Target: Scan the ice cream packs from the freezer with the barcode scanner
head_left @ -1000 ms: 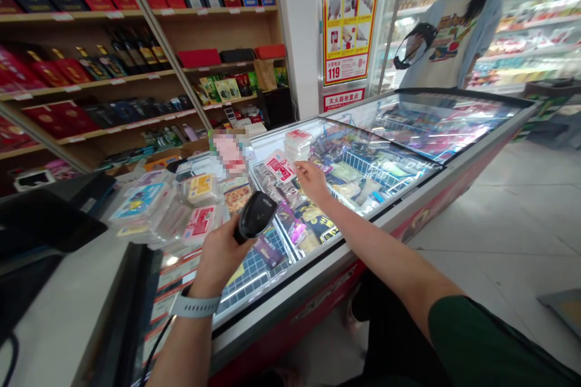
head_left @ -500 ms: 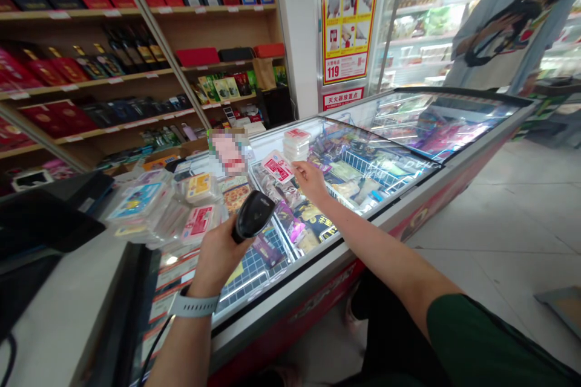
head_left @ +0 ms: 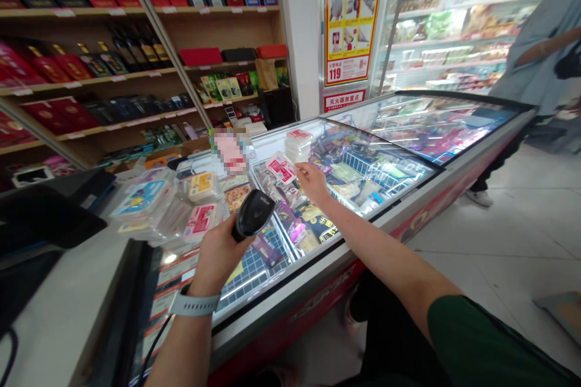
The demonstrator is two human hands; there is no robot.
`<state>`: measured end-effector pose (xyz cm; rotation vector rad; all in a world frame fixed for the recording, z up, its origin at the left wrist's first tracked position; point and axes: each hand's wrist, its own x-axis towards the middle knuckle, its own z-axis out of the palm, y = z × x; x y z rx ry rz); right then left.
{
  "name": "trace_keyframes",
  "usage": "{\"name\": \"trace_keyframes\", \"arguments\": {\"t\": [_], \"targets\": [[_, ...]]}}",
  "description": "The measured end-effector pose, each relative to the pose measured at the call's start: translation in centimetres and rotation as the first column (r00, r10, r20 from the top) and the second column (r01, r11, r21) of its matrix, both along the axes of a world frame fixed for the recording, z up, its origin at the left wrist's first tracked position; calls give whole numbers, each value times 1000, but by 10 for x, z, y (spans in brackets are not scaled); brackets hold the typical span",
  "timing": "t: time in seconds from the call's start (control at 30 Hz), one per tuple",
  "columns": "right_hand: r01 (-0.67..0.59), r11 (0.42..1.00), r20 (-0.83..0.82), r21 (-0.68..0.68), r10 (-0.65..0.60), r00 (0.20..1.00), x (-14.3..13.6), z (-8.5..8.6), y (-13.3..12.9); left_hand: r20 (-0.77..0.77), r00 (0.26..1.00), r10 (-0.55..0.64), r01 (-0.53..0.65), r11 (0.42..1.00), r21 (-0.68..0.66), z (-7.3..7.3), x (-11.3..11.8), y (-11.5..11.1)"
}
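My left hand (head_left: 218,254) is closed around a black barcode scanner (head_left: 255,215), whose head points away over the freezer. At its wrist is a grey watch band. My right hand (head_left: 313,182) is stretched out over the freezer's glass top. Its fingers pinch the right edge of a clear plastic box (head_left: 281,168) with a red-and-white label. Just behind that box is a stack of similar clear boxes (head_left: 299,144). To the left of the scanner lie a red-labelled box (head_left: 200,220), a yellow-labelled box (head_left: 202,185) and a pile with a blue-and-yellow label (head_left: 141,198).
A long chest freezer (head_left: 290,281) crosses the view, with bagged food in wire baskets under glass. Shelves (head_left: 113,81) of boxes and bottles stand behind. A dark screen or terminal (head_left: 49,208) sits at left. At right, a person (head_left: 540,54) stands by the lit fridge shelves.
The person at the far right has moved further right, partly out of view, showing more of the fridge shelves. My hands, the scanner and the box stay almost still.
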<state>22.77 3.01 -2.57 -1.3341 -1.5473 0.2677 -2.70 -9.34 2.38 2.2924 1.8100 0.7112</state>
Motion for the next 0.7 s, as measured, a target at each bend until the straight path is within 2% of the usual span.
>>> {"name": "trace_keyframes", "arguments": {"t": [0.2, 0.33, 0.47, 0.57, 0.7], "targets": [[158, 974, 154, -163, -133, 979, 7, 14, 12, 47, 999, 6, -6, 1000, 15, 0, -5, -2], [163, 952, 190, -259, -115, 975, 2, 21, 31, 58, 998, 3, -5, 999, 36, 1, -6, -3], [148, 915, 205, -376, -73, 976, -8, 17, 49, 59, 998, -8, 5, 999, 47, 1, -6, -4], [177, 901, 239, -395, -85, 967, -13, 13, 54, 49, 999, -1, -1, 999, 41, 1, -7, -5], [262, 908, 339, -327, -146, 929, -12, 11, 45, 39, 999, 4, -6, 999, 40, 3, -8, -6]]}}
